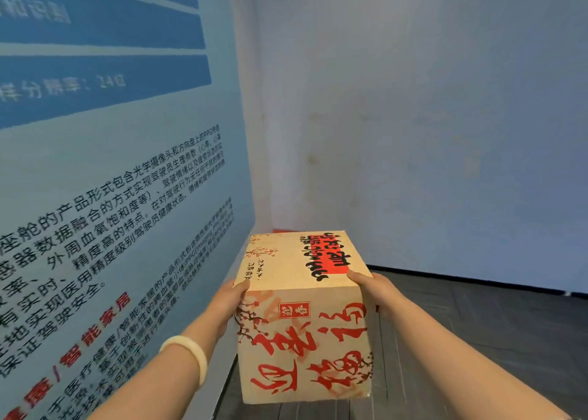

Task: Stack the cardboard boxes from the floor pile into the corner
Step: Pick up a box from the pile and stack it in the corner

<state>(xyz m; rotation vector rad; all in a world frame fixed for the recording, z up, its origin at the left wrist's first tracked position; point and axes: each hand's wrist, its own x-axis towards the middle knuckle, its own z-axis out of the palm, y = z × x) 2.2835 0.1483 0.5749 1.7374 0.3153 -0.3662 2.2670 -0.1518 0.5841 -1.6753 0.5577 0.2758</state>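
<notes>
1. Now grips a printed cardboard box between both hands, just short of the corner where the blue poster wall meets the plain pale wall.
2. Clamps the carton's left face with the left hand, thumb hooked over the top edge. Hides those fingers behind the carton; wears a pale bangle on that wrist.
3. Clamps the opposite face with the right hand, thumb laid on the top edge at the end of the red label strip, fingers out of sight down the side.
4. Points the carton's long axis straight at the corner: far end closest to it, near end with the red calligraphy turned back toward the camera.
5. Appears to hang above the dark floor on the near side of the corner; cannot tell whether anything supports the underside.
6. Shows a thin red-orange edge low in the corner, just past the carton's far end. Could be a box already set there, but too little visible to say.
7. Looks like the carry stage, with placement not yet done.
8. Probably calls for a push along that long axis into the corner, both hands about level in reach.
9. Leaves the left hand on the poster-wall side of the corner, so risks pinched knuckles there if the carton slides flush.
</notes>
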